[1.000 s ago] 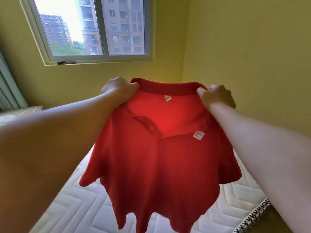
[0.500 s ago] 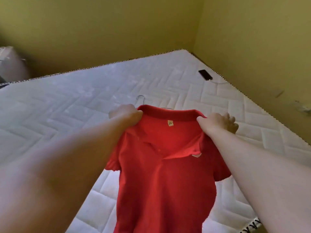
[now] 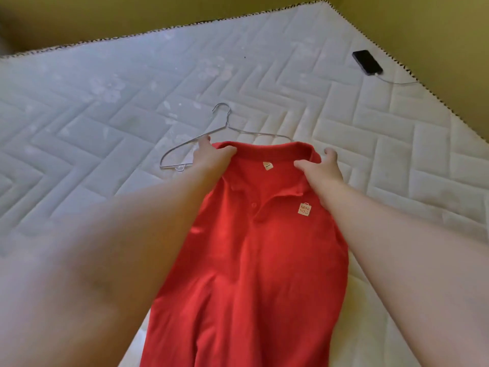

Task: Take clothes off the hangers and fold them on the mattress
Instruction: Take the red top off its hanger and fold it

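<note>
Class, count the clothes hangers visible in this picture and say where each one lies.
1. A thin silver wire hanger lies flat on the white quilted mattress, just beyond the collar of the red polo shirt, which covers its right end. More may lie outside the view.

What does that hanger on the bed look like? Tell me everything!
The hanger is thin, silvery wire, it looks like metal, bent into a wide triangle with a curved hook on top. It lies flat on the white quilted mattress, hook pointing away from the person. The part that shows is bare. Its right end is hidden behind the collar of the red shirt. The left hand, holding that collar, overlaps the wire in this view; whether it touches the wire cannot be told.
</note>
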